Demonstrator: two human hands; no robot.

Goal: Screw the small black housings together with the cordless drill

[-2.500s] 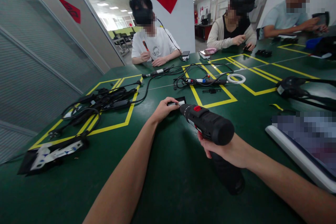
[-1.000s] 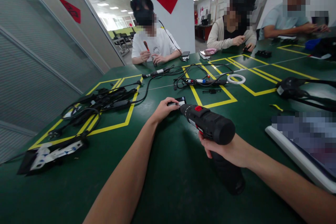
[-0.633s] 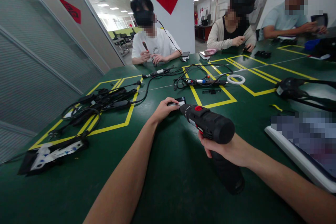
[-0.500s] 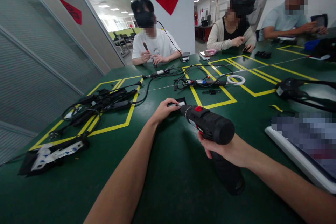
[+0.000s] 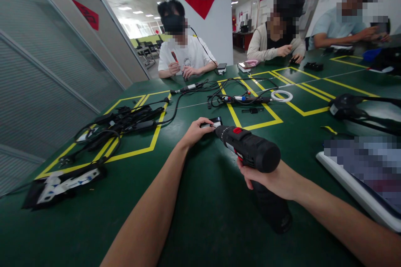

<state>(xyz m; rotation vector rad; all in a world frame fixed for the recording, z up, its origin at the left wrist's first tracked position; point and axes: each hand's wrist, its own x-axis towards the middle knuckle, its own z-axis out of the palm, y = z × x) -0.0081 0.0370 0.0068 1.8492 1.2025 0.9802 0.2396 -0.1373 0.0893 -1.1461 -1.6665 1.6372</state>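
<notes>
My right hand [image 5: 271, 181] grips a black cordless drill [image 5: 250, 150] with a red switch, held level above the green table [image 5: 203, 212]. Its tip points away from me and meets a small black part [image 5: 215, 120] with a white patch lying on the table. My left hand [image 5: 196, 131] reaches forward and pinches that part at its near edge, fingers closed on it. The drill's black base rests near the table under my right wrist.
A tangle of black cables and adapters [image 5: 125, 119] fills a yellow-taped box at left. A black bracket with white labels [image 5: 62, 181] lies near left. Cables, a white ring [image 5: 282, 95] and other people's hands sit across the table. A white-edged device [image 5: 360, 175] is at right.
Both hands, the drill and the small part stay in place. Only the view shifts slightly.
</notes>
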